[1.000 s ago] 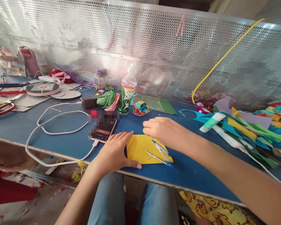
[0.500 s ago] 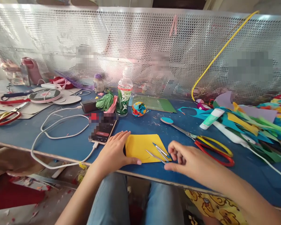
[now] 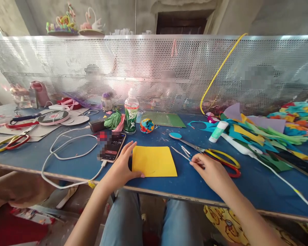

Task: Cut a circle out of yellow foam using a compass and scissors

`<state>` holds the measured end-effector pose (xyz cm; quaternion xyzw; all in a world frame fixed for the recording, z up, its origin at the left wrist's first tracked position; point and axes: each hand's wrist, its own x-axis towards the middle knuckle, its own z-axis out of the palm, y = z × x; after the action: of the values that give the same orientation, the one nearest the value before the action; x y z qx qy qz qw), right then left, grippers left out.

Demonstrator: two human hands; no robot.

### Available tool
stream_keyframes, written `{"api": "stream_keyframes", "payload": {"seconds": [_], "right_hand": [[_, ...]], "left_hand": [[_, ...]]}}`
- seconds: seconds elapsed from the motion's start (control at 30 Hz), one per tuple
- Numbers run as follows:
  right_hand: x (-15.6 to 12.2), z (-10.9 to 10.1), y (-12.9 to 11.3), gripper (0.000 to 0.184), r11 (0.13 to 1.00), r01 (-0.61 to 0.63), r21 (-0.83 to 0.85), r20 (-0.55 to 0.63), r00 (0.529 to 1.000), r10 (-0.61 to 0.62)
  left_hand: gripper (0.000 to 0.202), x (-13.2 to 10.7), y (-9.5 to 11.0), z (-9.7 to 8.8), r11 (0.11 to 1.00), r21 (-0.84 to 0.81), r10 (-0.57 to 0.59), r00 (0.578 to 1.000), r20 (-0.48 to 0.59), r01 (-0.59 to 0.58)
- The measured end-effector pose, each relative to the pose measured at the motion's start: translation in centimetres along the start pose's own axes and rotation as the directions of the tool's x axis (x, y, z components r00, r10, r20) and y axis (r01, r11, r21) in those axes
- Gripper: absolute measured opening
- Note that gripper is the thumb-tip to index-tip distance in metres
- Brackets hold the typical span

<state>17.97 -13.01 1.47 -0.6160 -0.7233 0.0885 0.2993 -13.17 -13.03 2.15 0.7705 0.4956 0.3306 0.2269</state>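
Note:
A yellow paper square (image 3: 154,161) lies flat near the front edge of the blue table (image 3: 74,164). My left hand (image 3: 122,167) rests open at the square's left edge, thumb touching its lower left corner. My right hand (image 3: 212,171) is to the right of the square, fingers pinched on the small blue-handled scissors (image 3: 183,152), which lie off the paper on the table. Just behind my right hand lie large scissors (image 3: 215,155) with yellow and red handles.
A phone (image 3: 112,147) with a white cable (image 3: 66,150) sits left of the paper. Behind it stand a green bottle (image 3: 130,111), a colourful paper ball (image 3: 146,125) and a green sheet (image 3: 164,119). Paper scraps (image 3: 267,135) and a glue tube (image 3: 218,131) fill the right. A perforated metal screen (image 3: 154,73) closes the back.
My right hand came back from the table's far side to the small scissors and drew them off the yellow paper to the right. The left hand stayed at the paper. The view tilted up.

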Motion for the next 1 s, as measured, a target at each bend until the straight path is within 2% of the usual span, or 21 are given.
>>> {"api": "stream_keyframes", "payload": {"seconds": [0.27,0.43,0.5,0.57,0.67,0.77,0.87,0.93,1.0], "right_hand": [[-0.6,1.1,0.3,0.014,0.997,0.045,-0.066,-0.118,0.992,-0.052],[-0.7,1.2,0.3,0.020,0.992,0.098,-0.085,-0.199,0.973,-0.113],[-0.8,1.1,0.2,0.021,0.991,0.108,-0.073,-0.195,0.973,-0.121],[-0.9,1.0,0.1,0.021,0.991,0.113,-0.069,-0.173,0.977,-0.124],[-1.0,0.8,0.0,0.024,0.993,0.095,-0.065,-0.123,0.987,-0.102],[-0.9,0.9,0.1,0.028,0.998,0.055,-0.024,-0.101,0.993,-0.057],[-0.8,0.9,0.2,0.029,0.999,0.025,0.032,-0.119,0.993,-0.021],[-0.7,0.9,0.4,0.030,0.998,0.013,0.058,-0.115,0.993,-0.007],[-0.7,0.9,0.6,0.031,0.997,0.011,0.072,-0.107,0.994,-0.004]], "left_hand": [[0.109,-0.1,0.2,0.1,0.983,-0.171,-0.066,0.998,0.007,0.066],[0.111,-0.2,1.1,-0.4,0.965,-0.235,-0.088,0.989,0.116,0.114],[0.101,-0.2,1.5,-0.6,0.979,-0.192,-0.045,0.990,0.133,0.070],[0.082,-0.1,1.8,-0.8,0.983,-0.181,-0.009,0.987,0.160,0.038],[0.058,-0.1,1.6,-0.8,0.962,-0.259,-0.047,0.987,0.157,0.086],[0.053,-0.4,1.7,-0.6,0.916,-0.383,-0.131,0.991,-0.004,0.120],[0.062,-0.8,2.8,-0.7,0.799,-0.598,-0.174,0.977,-0.123,0.067],[0.062,-0.8,3.8,-0.7,0.712,-0.699,-0.157,0.985,-0.077,0.059],[0.060,-0.6,4.4,-0.4,0.700,-0.705,-0.127,0.991,0.036,0.115]]}}
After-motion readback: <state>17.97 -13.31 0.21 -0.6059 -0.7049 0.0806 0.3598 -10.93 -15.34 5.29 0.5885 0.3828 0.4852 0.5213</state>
